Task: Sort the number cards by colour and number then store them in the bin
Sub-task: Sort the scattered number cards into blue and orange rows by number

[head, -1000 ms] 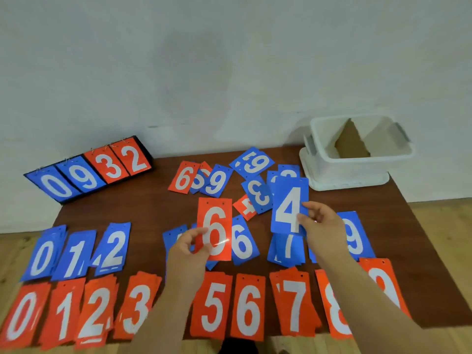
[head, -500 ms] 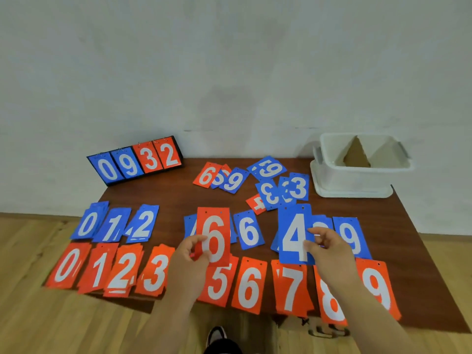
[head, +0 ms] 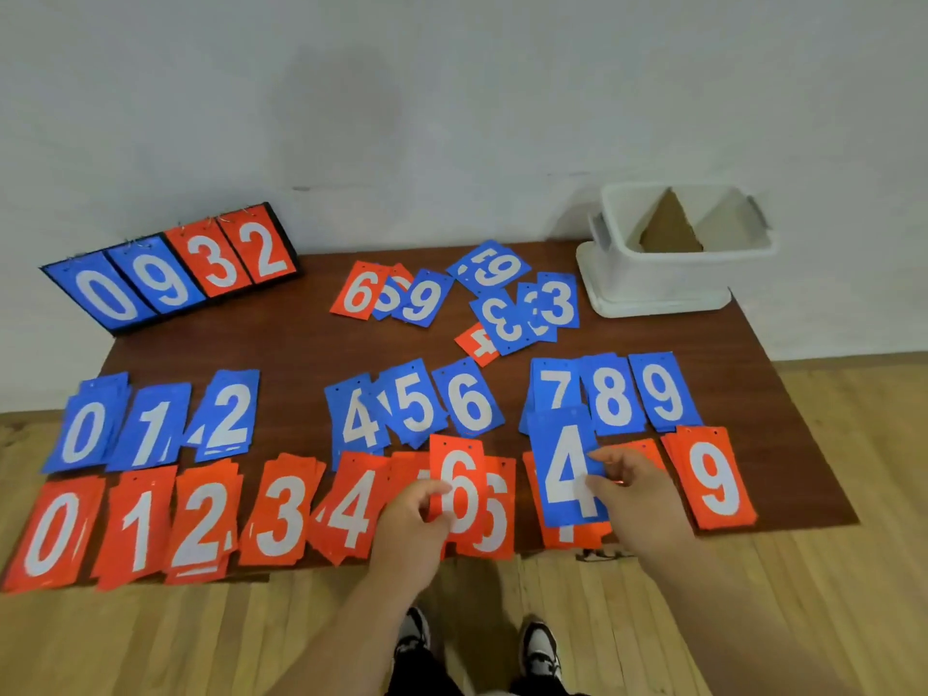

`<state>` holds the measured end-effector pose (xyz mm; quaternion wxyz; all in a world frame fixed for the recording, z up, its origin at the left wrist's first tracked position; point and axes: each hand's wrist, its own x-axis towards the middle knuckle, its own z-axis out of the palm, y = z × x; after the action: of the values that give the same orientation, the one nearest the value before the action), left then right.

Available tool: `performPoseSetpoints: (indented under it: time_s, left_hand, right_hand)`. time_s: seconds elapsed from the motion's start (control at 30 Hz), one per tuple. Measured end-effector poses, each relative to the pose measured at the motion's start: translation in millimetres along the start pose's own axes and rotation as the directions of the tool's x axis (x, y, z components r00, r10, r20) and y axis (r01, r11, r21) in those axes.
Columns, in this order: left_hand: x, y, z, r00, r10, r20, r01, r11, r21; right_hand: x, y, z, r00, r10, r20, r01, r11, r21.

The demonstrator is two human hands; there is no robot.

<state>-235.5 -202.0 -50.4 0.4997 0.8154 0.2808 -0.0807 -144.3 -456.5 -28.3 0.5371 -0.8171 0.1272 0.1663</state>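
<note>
1. My left hand (head: 412,519) pinches a red 6 card (head: 459,474) just above the red piles (head: 281,514) at the near edge of the bench (head: 301,354).
2. My right hand (head: 632,499) pinches a blue 4 card (head: 565,464), also held over the red row.
3. Behind them lie the blue piles (head: 469,399).
4. Farther back lie loose cards (head: 502,303) of both colours.
5. The white bin (head: 653,283) stands at the far right corner.

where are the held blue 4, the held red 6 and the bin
blue 4 card (head: 567,469): head view, card's middle
red 6 card (head: 459,464): head view, upper half
bin (head: 658,278): head view, front wall
</note>
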Motion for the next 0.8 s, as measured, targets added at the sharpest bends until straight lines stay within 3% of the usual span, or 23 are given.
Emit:
performPoseSetpoints:
  time_s: [0.2, 0.33, 0.47, 0.63, 0.7, 0.73, 0.8]
  left_hand:
    - [7, -13, 34, 0.993, -0.038, 0.114, 0.031, 0.997, 0.068]
    - [8, -14, 49, 0.99, -0.019, 0.137, -0.015, 0.97, 0.244]
    - [13, -5, 62, 0.988, 0.096, 0.122, -0.145, 0.849, 0.508]
    - [13, 0, 72, 0.994, 0.065, 0.092, -0.111, 0.664, 0.739]
    - [11, 2, 73, 0.997, 0.04, 0.065, -0.074, 0.703, 0.708]
    - [10, 6, 71, 0.999, 0.024, 0.036, -0.041, 0.771, 0.636]
    - [5, 18, 63, 1.0, -0.027, -0.013, 0.029, 0.931, 0.363]
  right_hand:
    - [-3, 26, -6, 0.996, 0.088, -0.012, -0.088, 0.996, -0.024]
    - [1, 30, -8, 0.994, 0.105, 0.017, -0.105, 0.994, -0.027]
    - [7, 32, -7, 0.993, 0.112, 0.043, -0.11, 0.993, -0.042]
    - [14, 29, -9, 0.989, 0.119, 0.088, -0.113, 0.991, -0.07]
    - [17, 26, -9, 0.987, 0.116, 0.108, -0.109, 0.992, -0.065]
    - [17, 23, -8, 0.986, 0.114, 0.12, -0.107, 0.992, -0.059]
    - [18, 14, -3, 0.984, 0.103, 0.146, -0.098, 0.994, -0.046]
